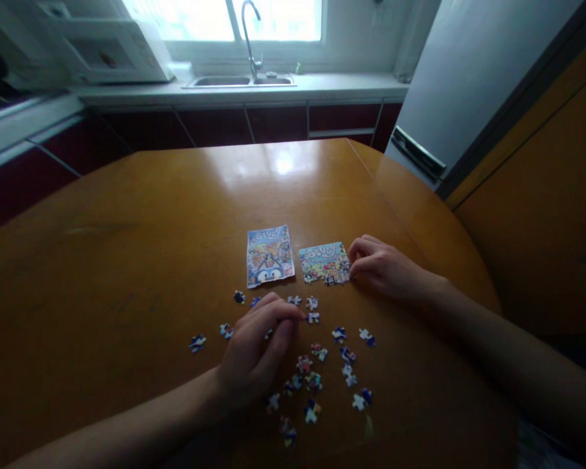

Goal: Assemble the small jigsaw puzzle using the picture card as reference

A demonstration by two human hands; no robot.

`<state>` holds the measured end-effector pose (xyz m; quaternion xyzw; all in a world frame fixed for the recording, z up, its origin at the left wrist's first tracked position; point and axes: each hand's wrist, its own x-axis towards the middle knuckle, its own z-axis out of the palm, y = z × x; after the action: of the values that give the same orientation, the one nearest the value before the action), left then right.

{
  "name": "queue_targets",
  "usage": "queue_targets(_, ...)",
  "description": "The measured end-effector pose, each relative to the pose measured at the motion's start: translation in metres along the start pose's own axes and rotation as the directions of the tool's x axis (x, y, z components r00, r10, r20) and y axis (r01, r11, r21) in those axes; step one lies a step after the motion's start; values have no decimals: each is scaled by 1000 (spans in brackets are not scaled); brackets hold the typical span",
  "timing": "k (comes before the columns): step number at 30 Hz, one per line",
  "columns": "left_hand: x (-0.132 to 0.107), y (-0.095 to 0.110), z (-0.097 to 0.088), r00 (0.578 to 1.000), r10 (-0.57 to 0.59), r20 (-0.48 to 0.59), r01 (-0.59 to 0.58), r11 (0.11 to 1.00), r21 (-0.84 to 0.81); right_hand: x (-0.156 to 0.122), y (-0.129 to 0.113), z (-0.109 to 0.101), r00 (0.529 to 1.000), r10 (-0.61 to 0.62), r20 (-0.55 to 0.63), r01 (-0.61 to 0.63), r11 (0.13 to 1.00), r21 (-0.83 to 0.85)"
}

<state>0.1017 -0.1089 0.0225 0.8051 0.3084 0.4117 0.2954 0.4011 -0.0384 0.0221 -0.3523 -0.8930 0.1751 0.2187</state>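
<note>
Left hand (258,342) half-curled at loose piece (313,318); right hand (378,264) loosely curled at partial puzzle (323,262), likely steadying it; both grips unclear.

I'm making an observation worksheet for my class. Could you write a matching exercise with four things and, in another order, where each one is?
Things
1. Left hand
2. Right hand
3. Printed sheet
4. Faucet

Places
A. Above the sink, in front of the window
B. At the right edge of the joined puzzle section
C. Lying on the table, just left of the joined puzzle section
D. At a loose puzzle piece

Right pairs: 1-D, 2-B, 3-C, 4-A
</note>
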Motion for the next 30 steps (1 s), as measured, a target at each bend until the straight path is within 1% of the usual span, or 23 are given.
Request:
queue_targets(2, -1, -1, 0, 1000, 1, -1, -1, 1000, -3, 0, 2, 0, 997, 9, -73, -9, 1000, 6)
queue_targets(5, -2, -1, 0, 1000, 2, 2, -2, 1000, -16, 0, 6, 0, 975, 63, -212, -65, 998, -2)
queue_targets(6, -2, -1, 0, 1000, 5, 4, -5, 1000, -19, 0, 7, 0, 967, 83, -242, -85, 996, 0)
queue_targets(8, -1, -1, 0, 1000, 20, 10, -20, 1000, -14, 0, 7, 1, 958, 112, -266, -112, 994, 17)
queue_targets(11, 1, 1, -1, 999, 50, 21, -50, 999, 4, 0, 6, 1, 963, 125, -238, -118, 992, 43)
queue_targets(16, 4, 2, 0, 996, 87, 28, -88, 996, 30, 1, 2, 4, 982, 97, -159, -90, 995, 52)
queue_targets(18, 5, 2, 0, 993, 112, 31, -114, 993, 42, 2, 3, 5, 981, 107, -164, -100, 994, 51)
queue_targets(23, 5, 2, 0, 988, 144, 55, -148, 987, 65, 2, 7, 5, 964, 144, -221, -135, 989, 56)
queue_targets(25, 5, 2, 0, 983, 166, 72, -171, 983, 69, 3, 7, 4, 970, 125, -206, -113, 991, 70)
queue_targets(30, 7, 3, -1, 972, 222, 81, -228, 970, 78, 4, 3, 3, 994, 23, -105, -14, 996, 84)
